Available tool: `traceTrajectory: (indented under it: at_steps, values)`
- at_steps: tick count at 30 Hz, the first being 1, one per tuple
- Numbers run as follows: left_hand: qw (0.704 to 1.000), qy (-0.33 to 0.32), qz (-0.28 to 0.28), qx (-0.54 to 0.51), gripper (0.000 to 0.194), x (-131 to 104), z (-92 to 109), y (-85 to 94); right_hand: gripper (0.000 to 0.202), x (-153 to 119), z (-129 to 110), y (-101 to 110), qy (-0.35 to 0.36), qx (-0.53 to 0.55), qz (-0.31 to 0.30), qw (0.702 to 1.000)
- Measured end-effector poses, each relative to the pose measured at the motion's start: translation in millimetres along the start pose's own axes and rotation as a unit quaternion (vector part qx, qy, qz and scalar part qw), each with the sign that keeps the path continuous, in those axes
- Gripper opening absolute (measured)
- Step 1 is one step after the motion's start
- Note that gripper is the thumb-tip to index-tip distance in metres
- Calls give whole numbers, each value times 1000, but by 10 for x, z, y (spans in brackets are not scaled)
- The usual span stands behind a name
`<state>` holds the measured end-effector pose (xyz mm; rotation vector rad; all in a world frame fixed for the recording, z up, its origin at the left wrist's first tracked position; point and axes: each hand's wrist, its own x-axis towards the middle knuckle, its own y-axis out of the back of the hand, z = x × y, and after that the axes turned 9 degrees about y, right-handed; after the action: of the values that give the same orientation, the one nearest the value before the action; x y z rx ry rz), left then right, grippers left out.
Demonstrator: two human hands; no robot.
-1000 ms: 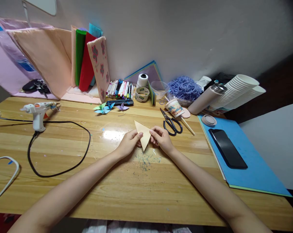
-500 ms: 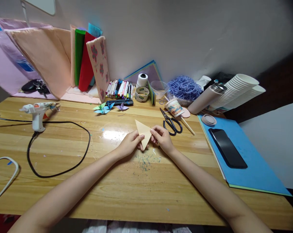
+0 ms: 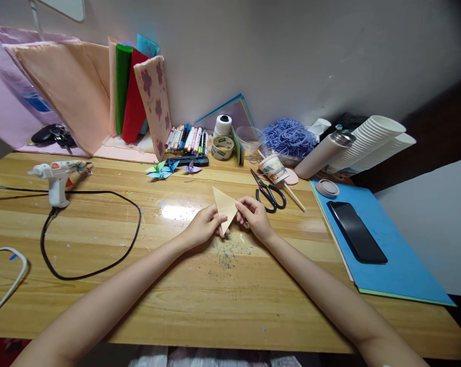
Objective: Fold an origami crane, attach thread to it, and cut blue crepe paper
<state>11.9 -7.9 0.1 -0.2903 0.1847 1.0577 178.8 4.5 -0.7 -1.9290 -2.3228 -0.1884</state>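
A pale yellow sheet of origami paper [image 3: 225,208], folded into a triangle, is held up over the middle of the wooden table [image 3: 199,316]. My left hand [image 3: 206,224] grips its lower left edge, thumb on the front and fingers behind. At the right corner, my right hand [image 3: 254,216] pinches the paper between thumb and fingertips. Its other fingers are curled and partly hidden. Black-handled scissors [image 3: 269,193] lie just beyond my right hand. Folded paper cranes [image 3: 163,171] in green, blue and purple sit farther back on the left.
On the left stands a white glue gun [image 3: 58,181] with a looping black cord [image 3: 136,229]. Markers [image 3: 188,140], a tape roll [image 3: 222,148] and purple string [image 3: 289,137] line the back. A paper cup [image 3: 274,168], tumbler [image 3: 324,155] and phone [image 3: 356,232] are at right.
The folded paper tilts slightly and my left thumb sits a little lower on it. Both hands keep their hold. The whole view has shifted very slightly.
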Motion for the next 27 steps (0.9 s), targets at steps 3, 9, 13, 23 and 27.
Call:
traceTrajectory:
  at_steps: [3,9,13,23,27]
  values:
    - [999,10,31,23,17,10,-23,0,27,-10,-9,-8,12,-5,-14,1000]
    - [999,-1,36,32,18,-25,24,5,25,9,18,8,5,13,10,1000]
    - [1000,-7,-1,17,31,-36,14,6,28,25,40,17,-2,18,31,999]
    - [1000,5,-2,4,39,-31,-11,9,29,22,36,15,1,4,22,1000]
    - [1000,-7,-16,-12,44,-34,13,4,30,31,49,19,-6,11,39,999]
